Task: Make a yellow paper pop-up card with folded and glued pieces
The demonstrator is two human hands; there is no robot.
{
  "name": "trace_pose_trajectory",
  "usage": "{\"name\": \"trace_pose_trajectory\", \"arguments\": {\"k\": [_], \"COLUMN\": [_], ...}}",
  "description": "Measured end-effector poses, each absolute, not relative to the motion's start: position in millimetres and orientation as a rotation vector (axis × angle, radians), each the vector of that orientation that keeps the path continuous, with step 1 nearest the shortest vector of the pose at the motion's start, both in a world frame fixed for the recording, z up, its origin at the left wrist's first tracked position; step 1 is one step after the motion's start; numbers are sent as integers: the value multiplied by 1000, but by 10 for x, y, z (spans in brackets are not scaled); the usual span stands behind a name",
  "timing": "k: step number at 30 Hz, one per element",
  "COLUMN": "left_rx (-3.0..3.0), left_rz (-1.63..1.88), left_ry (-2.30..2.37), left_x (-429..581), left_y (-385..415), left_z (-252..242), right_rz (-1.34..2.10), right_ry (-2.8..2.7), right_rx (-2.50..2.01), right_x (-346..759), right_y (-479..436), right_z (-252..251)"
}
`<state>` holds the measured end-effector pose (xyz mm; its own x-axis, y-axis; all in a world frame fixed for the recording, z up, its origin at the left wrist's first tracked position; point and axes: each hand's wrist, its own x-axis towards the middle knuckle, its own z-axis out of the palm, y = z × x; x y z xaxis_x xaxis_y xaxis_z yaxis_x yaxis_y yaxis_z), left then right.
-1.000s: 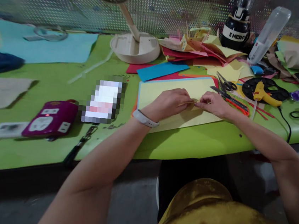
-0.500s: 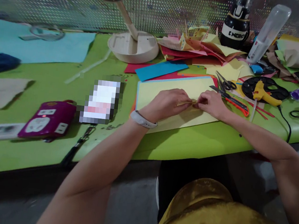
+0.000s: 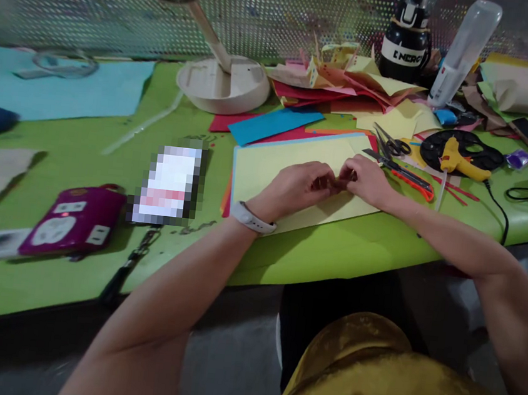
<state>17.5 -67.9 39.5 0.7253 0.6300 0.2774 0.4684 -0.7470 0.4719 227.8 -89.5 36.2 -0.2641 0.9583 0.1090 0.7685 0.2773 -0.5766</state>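
Note:
Over a pale yellow paper sheet (image 3: 267, 166), both hands meet with fingers bent together. My left hand (image 3: 299, 187), with a white band at its wrist, is closed, its fingertips pinching a small yellowish strip of paper (image 3: 340, 182). My right hand (image 3: 364, 178) pinches the same piece from the other side. Most of the strip is hidden by the fingers, so its exact shape cannot be made out. Just right of my right hand lie an orange and black utility knife (image 3: 408, 176) and dark scissors (image 3: 394, 145).
A yellow glue gun (image 3: 461, 163) rests on a black palette-shaped tray (image 3: 432, 146). Behind are a fan base (image 3: 249, 89), piled coloured paper (image 3: 318, 84), a black bottle (image 3: 402, 52) and a leaning clear bottle (image 3: 465, 52). A phone (image 3: 168, 184) and purple power socket (image 3: 75, 218) lie left.
The view has shifted slightly, so the table things sit a little further left. Both hands remain together over the yellow sheet, and less of the strip shows between the fingers.

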Motion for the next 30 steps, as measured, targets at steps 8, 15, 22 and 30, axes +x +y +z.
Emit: {"name": "trace_pose_trajectory", "arguments": {"k": [8,15,22,30], "left_rx": [2656,2732,2756,2773], "left_rz": [577,540,590,632], "left_ry": [802,778,798,778], "left_x": [106,82,89,86], "left_y": [-681,-711,-704,-688], "left_z": [386,429,390,349], "right_rz": [588,388,366,376], "right_ry": [-2165,-2347,-2371,-2366], "right_rx": [-1483,-1443,-1458,-1465], "right_x": [2380,2479,2486,2488], "right_y": [-844,-901,-881,-910], "right_z": [373,478,462,462]}}
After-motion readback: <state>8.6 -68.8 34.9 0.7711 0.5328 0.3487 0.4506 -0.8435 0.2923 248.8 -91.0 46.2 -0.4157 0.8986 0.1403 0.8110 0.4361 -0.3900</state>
